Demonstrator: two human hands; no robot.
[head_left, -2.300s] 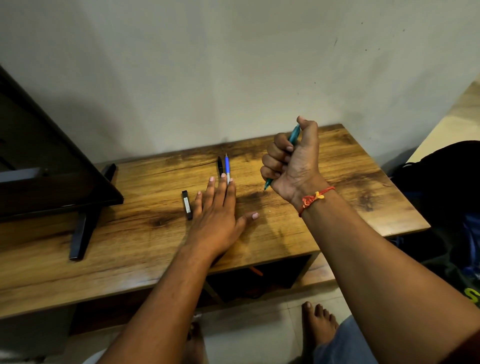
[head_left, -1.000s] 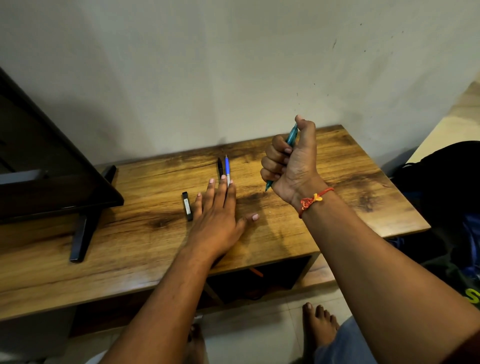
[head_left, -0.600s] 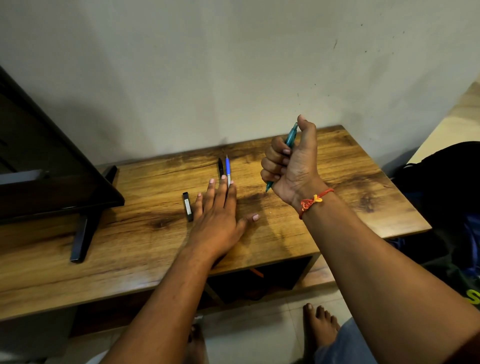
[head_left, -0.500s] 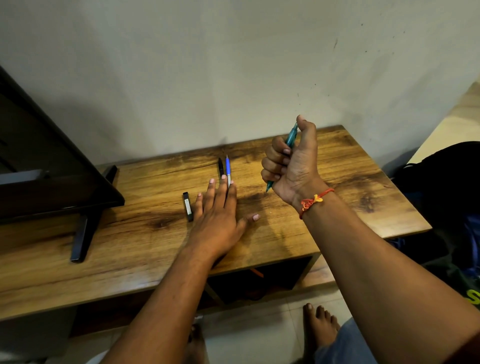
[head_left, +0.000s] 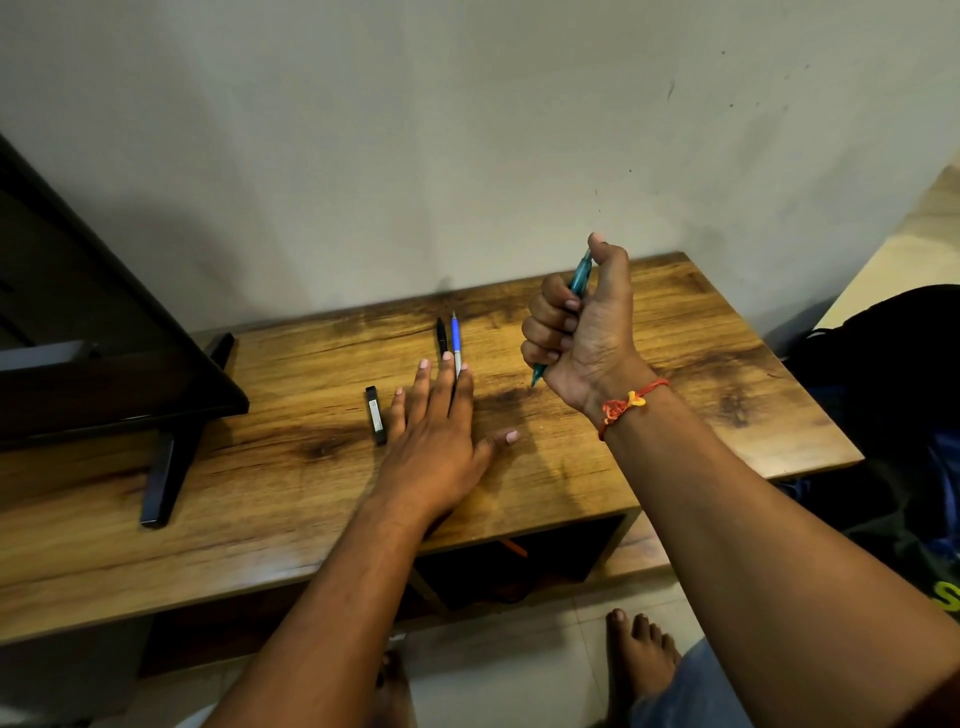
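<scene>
Teal pen (head_left: 581, 283) upright inside right hand (head_left: 582, 332), fingers (head_left: 550, 312) curled tight around it

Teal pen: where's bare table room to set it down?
Bare: table's right end, beyond the right hand; front strip between TV leg and left hand. Crowded: around that hand, with black pen, blue pen and black stick.
</scene>
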